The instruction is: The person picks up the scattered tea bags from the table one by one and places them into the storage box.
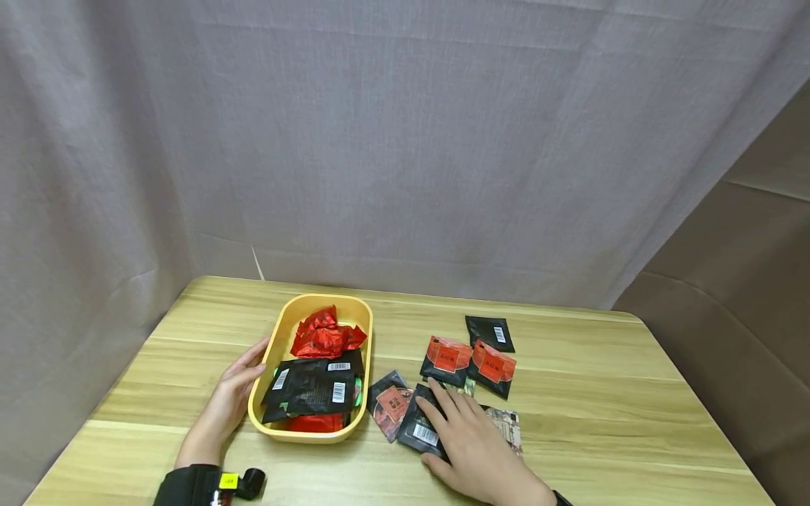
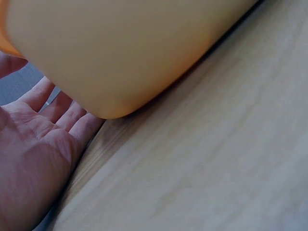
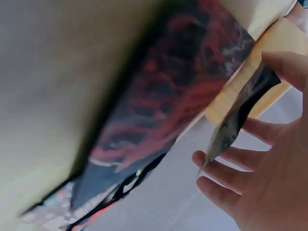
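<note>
My left hand [image 1: 230, 393] rests against the left side of a yellow plastic tub [image 1: 275, 337], its fingers fairly straight along the outer wall in the left wrist view. Inside the tub are shiny red foil packets [image 1: 325, 337] and, nearer me, black sachets [image 1: 316, 386] with white barcode labels. Right of the tub, my right hand [image 1: 471, 446] is over a small pile and holds a black sachet [image 1: 418, 422] by its edges. In the right wrist view that sachet [image 3: 240, 110] stands tilted between thumb and fingertips.
Beside the right hand lies a dark sachet with a reddish print [image 1: 392, 405]. Beyond it are two red-and-black sachets [image 1: 446, 358] and a black one [image 1: 490, 333]. A pale patterned sachet [image 1: 508, 427] is partly under the hand. Grey cloth [image 1: 405, 154] hangs behind the wooden table [image 1: 633, 407].
</note>
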The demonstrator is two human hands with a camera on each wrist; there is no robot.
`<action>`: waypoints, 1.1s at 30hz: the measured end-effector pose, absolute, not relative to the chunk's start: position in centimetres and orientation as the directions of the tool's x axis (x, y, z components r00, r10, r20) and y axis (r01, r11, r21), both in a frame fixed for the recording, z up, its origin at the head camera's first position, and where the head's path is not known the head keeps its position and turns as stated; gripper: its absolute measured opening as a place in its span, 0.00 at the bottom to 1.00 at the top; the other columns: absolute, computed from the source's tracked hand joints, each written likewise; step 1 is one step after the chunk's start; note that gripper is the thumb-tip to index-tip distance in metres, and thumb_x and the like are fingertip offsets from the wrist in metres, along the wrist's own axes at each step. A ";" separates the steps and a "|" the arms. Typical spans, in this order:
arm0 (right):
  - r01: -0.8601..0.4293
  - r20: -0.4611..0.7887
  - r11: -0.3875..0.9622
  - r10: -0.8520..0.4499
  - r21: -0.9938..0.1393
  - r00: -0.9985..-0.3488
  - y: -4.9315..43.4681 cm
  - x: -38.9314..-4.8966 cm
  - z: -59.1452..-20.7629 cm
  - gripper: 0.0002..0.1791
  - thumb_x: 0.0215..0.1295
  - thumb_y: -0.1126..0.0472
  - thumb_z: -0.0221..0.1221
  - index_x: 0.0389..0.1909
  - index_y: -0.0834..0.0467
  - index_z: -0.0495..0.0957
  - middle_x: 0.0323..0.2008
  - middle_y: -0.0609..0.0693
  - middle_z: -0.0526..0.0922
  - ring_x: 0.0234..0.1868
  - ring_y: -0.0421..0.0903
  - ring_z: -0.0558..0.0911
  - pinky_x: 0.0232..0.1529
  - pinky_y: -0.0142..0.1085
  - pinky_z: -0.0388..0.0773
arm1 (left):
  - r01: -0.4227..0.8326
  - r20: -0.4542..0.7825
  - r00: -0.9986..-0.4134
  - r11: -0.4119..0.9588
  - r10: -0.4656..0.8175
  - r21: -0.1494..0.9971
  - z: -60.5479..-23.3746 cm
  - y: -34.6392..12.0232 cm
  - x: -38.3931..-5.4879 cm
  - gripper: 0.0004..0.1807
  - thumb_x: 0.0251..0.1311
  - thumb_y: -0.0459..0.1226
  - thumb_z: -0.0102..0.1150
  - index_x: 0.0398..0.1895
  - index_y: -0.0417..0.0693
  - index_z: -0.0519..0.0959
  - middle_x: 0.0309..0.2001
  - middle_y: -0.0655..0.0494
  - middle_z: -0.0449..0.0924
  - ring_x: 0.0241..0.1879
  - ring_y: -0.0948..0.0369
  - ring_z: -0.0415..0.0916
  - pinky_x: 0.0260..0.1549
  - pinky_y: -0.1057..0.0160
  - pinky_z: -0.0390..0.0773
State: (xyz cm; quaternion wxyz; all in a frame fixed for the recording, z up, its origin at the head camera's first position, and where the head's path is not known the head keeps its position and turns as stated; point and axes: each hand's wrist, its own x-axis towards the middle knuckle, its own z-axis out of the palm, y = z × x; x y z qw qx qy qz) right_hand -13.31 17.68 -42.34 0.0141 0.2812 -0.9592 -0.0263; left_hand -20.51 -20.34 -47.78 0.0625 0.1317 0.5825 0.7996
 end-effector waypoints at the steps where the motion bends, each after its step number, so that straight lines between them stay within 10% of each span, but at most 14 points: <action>1: -0.542 0.027 0.838 -0.545 0.065 -0.838 17.6 -13.4 -42.2 0.43 0.58 0.33 0.51 0.71 0.50 0.57 0.73 0.56 0.56 0.65 0.56 0.65 0.64 0.56 0.67 | 0.053 0.137 -0.958 -0.311 0.252 0.949 -47.8 -20.3 -20.5 0.31 0.69 0.31 0.34 0.72 0.32 0.42 0.61 0.71 0.64 0.59 0.74 0.66 0.54 0.79 0.71; 33: -0.706 0.203 0.707 -0.688 -0.026 -0.697 5.9 -23.9 -37.9 0.38 0.61 0.35 0.50 0.68 0.50 0.61 0.72 0.54 0.59 0.70 0.51 0.60 0.69 0.51 0.64 | 0.056 0.143 -0.958 -0.324 0.250 0.944 -47.8 -20.3 -20.6 0.30 0.69 0.30 0.34 0.73 0.32 0.43 0.60 0.72 0.65 0.58 0.75 0.67 0.54 0.79 0.71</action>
